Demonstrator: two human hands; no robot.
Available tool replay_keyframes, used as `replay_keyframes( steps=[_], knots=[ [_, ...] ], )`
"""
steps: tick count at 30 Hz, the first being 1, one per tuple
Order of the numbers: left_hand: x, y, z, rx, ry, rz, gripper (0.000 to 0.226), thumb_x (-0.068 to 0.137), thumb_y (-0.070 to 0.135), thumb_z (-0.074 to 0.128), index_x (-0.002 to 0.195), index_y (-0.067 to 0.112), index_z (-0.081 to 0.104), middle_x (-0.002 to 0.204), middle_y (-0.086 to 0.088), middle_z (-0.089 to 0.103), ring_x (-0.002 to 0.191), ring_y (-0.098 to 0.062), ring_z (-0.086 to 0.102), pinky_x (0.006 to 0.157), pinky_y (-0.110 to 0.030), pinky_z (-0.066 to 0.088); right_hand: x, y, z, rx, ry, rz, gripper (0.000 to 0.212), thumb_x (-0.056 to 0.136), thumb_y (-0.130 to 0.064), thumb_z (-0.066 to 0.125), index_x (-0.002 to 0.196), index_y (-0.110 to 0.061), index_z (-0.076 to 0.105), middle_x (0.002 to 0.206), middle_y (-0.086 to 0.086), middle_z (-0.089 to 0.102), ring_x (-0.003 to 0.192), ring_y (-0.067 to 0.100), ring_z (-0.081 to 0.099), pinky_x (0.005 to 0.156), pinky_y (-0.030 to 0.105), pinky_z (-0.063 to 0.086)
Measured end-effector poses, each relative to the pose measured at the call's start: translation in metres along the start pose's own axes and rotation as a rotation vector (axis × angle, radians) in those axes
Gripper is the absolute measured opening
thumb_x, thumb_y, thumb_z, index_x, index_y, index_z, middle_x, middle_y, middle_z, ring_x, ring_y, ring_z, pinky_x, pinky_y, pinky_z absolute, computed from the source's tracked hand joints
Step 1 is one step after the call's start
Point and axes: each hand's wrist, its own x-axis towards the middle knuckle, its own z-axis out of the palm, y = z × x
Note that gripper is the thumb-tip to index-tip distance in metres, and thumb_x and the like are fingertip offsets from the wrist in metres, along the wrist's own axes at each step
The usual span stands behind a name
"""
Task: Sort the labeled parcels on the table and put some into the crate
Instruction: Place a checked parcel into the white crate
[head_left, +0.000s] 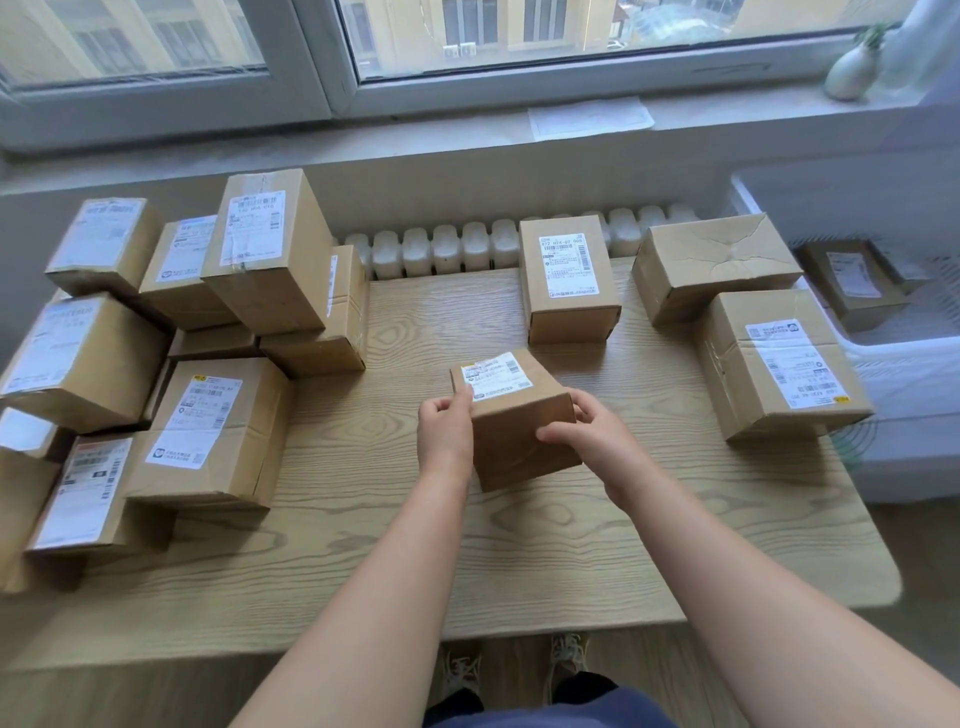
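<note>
Light wooden table (519, 561) pushed up against a window sill (363, 140), with a white radiator (447, 249) poking out behind its far edge. The whole left side is buried under a pile of parcels (213, 431), brown cardboard with white shipping labels, stacked two high in places.

Both hands are on one small parcel (519, 441) in the middle of the table, a bit towards the near side. The left hand (444, 426) grips its left side with the thumb up on the label (496, 376), and the right hand (587, 441) has its fingers curled round the right side. The box sits tilted, label facing up and away (can't tell if the bottom is touching the wood or not).

Just beyond it stands a labeled parcel (569, 280) at the far edge. To the right of that are two more: a crumpled parcel (711, 265) with no label showing, and a bigger parcel (779, 369) nearer, label on top.

Off the right edge of the table sits the white crate (883, 345), and there's one parcel in the crate (852, 286). A sheet of paper (589, 117) and a little vase (852, 67) are on the sill.
</note>
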Motion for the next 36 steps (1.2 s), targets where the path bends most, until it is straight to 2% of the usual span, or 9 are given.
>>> replay_keyframes(
  steps=[7,10,14,17,21,24,27,33,36],
  knots=[
    [0.001,-0.025,-0.001,0.048,-0.076,-0.115,0.038,0.082,0.006,0.068,0.117,0.015,0.056,0.106,-0.002,0.068,0.093,-0.019,0.064,0.088,-0.038,0.053,-0.001,0.021,-0.004,-0.135,-0.041,0.146,0.068,0.069,-0.001,0.068,0.133,-0.015,0.049,0.129,0.006,0.060,0.104,0.018,0.060,0.074,0.026,0.048],
    [-0.004,-0.024,-0.001,0.100,-0.145,-0.174,0.058,0.069,0.006,0.070,0.123,0.013,0.051,0.095,0.004,0.063,0.085,-0.013,0.060,0.087,-0.036,0.052,-0.001,0.030,-0.005,-0.209,-0.095,0.194,0.071,0.078,0.010,0.065,0.141,-0.014,0.043,0.128,0.003,0.055,0.094,0.009,0.057,0.058,0.014,0.047],
    [0.017,-0.040,-0.004,0.167,-0.177,-0.208,0.086,0.049,0.014,0.061,0.134,0.015,0.049,0.117,-0.005,0.066,0.108,-0.025,0.065,0.100,-0.046,0.054,0.004,0.037,-0.007,-0.275,-0.153,0.293,0.072,0.076,0.005,0.066,0.143,-0.014,0.047,0.118,0.002,0.066,0.078,0.008,0.058,0.049,0.010,0.042],
    [0.018,-0.033,-0.006,0.200,-0.200,-0.215,0.077,0.057,0.023,0.070,0.131,0.015,0.049,0.121,-0.005,0.065,0.113,-0.025,0.065,0.105,-0.045,0.051,0.012,0.036,-0.006,-0.301,-0.078,0.308,0.067,0.090,-0.010,0.068,0.151,-0.017,0.042,0.138,0.007,0.059,0.097,0.014,0.054,0.061,0.016,0.042],
    [0.022,-0.020,-0.004,0.236,-0.236,-0.181,0.027,0.096,0.035,0.065,0.112,0.015,0.059,0.105,0.000,0.068,0.101,-0.023,0.063,0.106,-0.044,0.050,0.027,0.029,-0.005,-0.305,0.046,0.266,0.067,0.097,-0.030,0.065,0.155,-0.013,0.036,0.152,0.009,0.047,0.127,0.024,0.051,0.090,0.031,0.043],
    [0.025,-0.015,-0.002,0.193,-0.275,-0.186,0.029,0.103,0.044,0.051,0.112,0.021,0.066,0.111,-0.001,0.071,0.108,-0.027,0.068,0.104,-0.045,0.052,0.034,0.022,-0.001,-0.261,0.066,0.234,0.043,0.103,-0.023,0.056,0.143,-0.009,0.052,0.126,0.005,0.065,0.093,0.014,0.056,0.065,0.022,0.041],
    [0.024,-0.012,0.000,0.149,-0.274,-0.198,0.030,0.106,0.044,0.046,0.118,0.022,0.063,0.113,0.001,0.071,0.110,-0.024,0.067,0.104,-0.042,0.052,0.038,0.020,0.002,-0.232,0.077,0.201,0.021,0.103,-0.014,0.054,0.119,-0.010,0.066,0.092,-0.001,0.067,0.072,0.007,0.055,0.060,0.021,0.041],
    [0.024,-0.004,0.000,0.023,-0.203,-0.118,0.044,0.105,0.054,0.041,0.112,0.021,0.070,0.109,0.001,0.074,0.105,-0.022,0.069,0.101,-0.045,0.054,0.039,0.010,0.001,-0.152,0.157,0.135,0.018,0.100,-0.034,0.062,0.103,-0.017,0.066,0.104,0.002,0.071,0.094,0.021,0.063,0.091,0.046,0.055],
    [0.025,0.008,0.001,-0.076,-0.169,-0.102,0.054,0.104,0.059,0.038,0.122,0.016,0.067,0.105,0.005,0.072,0.098,-0.015,0.067,0.102,-0.050,0.052,0.037,0.001,0.002,-0.137,0.178,0.083,0.029,0.095,-0.049,0.064,0.097,-0.019,0.063,0.107,0.000,0.069,0.104,0.021,0.064,0.097,0.047,0.052]
  ],
)
